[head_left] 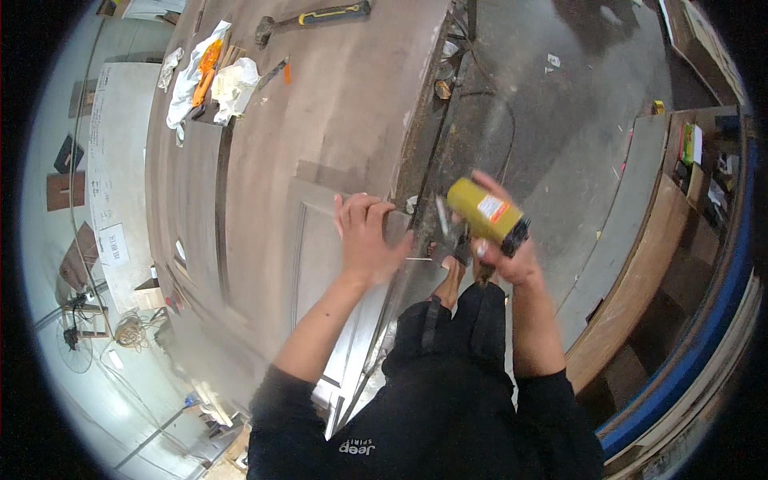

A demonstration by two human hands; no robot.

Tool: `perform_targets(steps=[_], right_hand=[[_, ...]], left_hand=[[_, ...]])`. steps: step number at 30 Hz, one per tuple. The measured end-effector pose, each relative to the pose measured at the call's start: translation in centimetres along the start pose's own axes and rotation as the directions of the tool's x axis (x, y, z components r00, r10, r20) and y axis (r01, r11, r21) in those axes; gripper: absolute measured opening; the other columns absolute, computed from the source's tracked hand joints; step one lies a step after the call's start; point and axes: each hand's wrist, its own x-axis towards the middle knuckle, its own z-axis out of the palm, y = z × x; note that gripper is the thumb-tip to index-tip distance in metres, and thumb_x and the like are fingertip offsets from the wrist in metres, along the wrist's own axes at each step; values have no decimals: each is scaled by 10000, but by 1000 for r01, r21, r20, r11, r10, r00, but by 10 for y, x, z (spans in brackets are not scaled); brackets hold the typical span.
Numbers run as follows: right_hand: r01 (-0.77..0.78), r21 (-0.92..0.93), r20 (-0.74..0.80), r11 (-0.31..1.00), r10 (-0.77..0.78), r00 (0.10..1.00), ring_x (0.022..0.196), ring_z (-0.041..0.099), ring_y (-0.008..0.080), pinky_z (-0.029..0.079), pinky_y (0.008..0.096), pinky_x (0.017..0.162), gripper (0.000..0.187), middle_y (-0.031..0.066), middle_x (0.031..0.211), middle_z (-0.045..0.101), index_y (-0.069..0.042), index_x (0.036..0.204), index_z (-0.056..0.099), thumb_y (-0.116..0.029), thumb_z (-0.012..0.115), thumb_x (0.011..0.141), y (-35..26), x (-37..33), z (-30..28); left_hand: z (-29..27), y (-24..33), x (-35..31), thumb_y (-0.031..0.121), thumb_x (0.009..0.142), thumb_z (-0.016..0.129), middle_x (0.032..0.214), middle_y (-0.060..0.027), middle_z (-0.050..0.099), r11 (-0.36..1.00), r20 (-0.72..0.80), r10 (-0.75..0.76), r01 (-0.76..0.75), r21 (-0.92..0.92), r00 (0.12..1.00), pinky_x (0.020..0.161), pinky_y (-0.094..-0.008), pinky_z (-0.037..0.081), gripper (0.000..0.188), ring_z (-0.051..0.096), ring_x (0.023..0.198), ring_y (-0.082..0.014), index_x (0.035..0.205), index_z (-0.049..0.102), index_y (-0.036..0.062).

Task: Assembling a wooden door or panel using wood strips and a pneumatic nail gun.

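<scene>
Your black shirt [480, 416] fills the bottom of the view, with your dark trouser legs below and your feet on the grey floor [576, 160]. Your right hand [512, 258] is wrapped around a yellow-green power tool [484, 210], which you hold off the work surface's edge, above the floor; the tool is blurred, and its working end is hard to make out. Your left hand [370, 240] grips nothing that shows: its fingers are spread and bent over the corner of a grey framed panel [316, 248], lying on the long brownish work surface [336, 96] to your left. Further up that surface, you have a hammer [320, 14] with a black-and-yellow handle, and nearer its left side an orange tool [202, 86] among white crumpled cloths [234, 90].
</scene>
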Motion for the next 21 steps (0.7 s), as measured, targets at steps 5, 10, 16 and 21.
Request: perform_targets(steps=[5,10,16,21], right_hand=[[-112,243,-64,964,131,989,601,575,93,457,214,552,1011,197,1140,677,44,1569,257,-262,807,777,64,-52,7],[-80,392,-76,916,119,990,689,591,82,442,192,591,1020,178,1191,669,-11,1577,266,-224,811,741,107,-65,19],[-135,458,-51,879,178,983,692,571,63,429,183,603,1062,138,1173,673,-43,1572,285,-283,846,703,117,-69,20],[-107,416,-58,903,144,988,665,559,65,427,194,589,1086,124,1135,677,-53,1573,283,-313,859,690,119,-67,20]], left_hand=[[-1,-4,-1,250,717,809,1210,-152,488,999,14,33,-33,42,999,1202,-626,126,561,436,1260,-366,1187,547,94],[0,-6,-1,204,716,785,1203,-154,480,998,19,49,-50,40,999,1206,-620,109,544,448,1246,-368,1187,538,93],[0,-7,-1,226,698,807,1193,-148,488,997,23,57,-58,55,998,1201,-637,114,568,447,1255,-364,1190,556,90],[0,-6,-1,227,700,805,1176,-148,493,996,18,64,-65,63,998,1194,-637,124,547,458,1235,-360,1171,565,85]])
